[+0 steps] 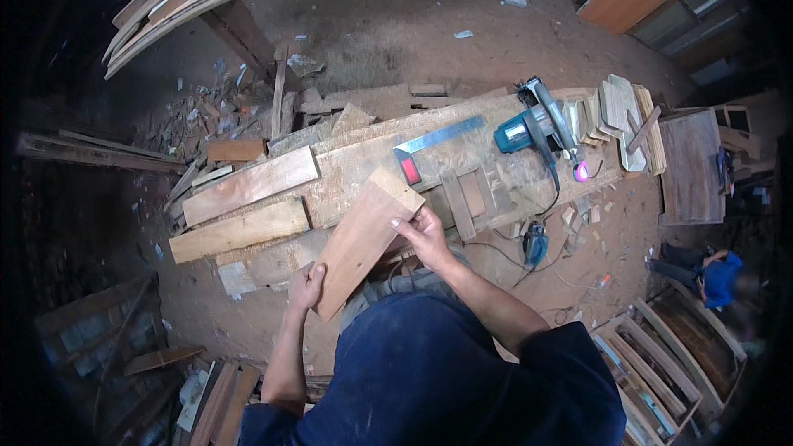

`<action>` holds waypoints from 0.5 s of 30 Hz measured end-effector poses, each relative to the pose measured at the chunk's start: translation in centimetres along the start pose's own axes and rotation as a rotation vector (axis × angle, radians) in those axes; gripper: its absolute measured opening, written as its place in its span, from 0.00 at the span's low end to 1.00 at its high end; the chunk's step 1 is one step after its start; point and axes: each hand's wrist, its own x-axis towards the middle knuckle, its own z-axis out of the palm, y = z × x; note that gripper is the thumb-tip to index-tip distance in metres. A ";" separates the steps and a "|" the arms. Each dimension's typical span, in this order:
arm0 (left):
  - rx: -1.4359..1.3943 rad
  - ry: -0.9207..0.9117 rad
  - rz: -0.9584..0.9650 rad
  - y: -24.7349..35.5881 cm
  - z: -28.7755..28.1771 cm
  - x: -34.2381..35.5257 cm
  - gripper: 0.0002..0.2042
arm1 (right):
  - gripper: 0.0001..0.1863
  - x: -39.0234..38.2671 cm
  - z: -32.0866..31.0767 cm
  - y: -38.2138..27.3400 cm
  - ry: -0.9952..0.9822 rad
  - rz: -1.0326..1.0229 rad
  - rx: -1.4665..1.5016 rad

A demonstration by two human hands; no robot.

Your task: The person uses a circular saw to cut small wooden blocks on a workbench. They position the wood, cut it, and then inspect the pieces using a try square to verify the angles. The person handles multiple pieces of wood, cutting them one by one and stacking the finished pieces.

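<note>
I hold a flat wooden board (363,235) tilted in front of my body, over the near edge of the workbench (355,157). My left hand (308,283) grips its lower left edge, the thumb lying on the face. On the upper right edge, my right hand (424,235) is closed, thumb on the face and fingers mostly hidden behind. Just beyond the board's far end lies a try square (438,135) with a metal blade and a red-marked handle. Farther right on the bench rests a teal circular saw (529,125).
Two boards (252,186) lie at the bench's left. A pink-and-white tape measure (581,171) sits near the saw, beside stacked wood pieces (615,120). Another teal power tool (535,245) and its cord are on the floor. A person in blue (717,277) is at far right.
</note>
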 end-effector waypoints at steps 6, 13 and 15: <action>-0.466 -0.048 -0.063 -3.2 4.1 2.9 0.34 | 0.28 -3.9 5.3 -3.5 -0.396 -0.152 -0.101; -0.949 -0.207 -0.084 7.4 8.7 3.4 0.38 | 0.63 -0.6 7.8 -1.7 -0.333 -0.282 -0.606; -1.147 -0.247 -0.079 10.7 8.5 3.6 0.39 | 0.62 1.1 6.8 -2.0 -0.224 -0.175 -0.715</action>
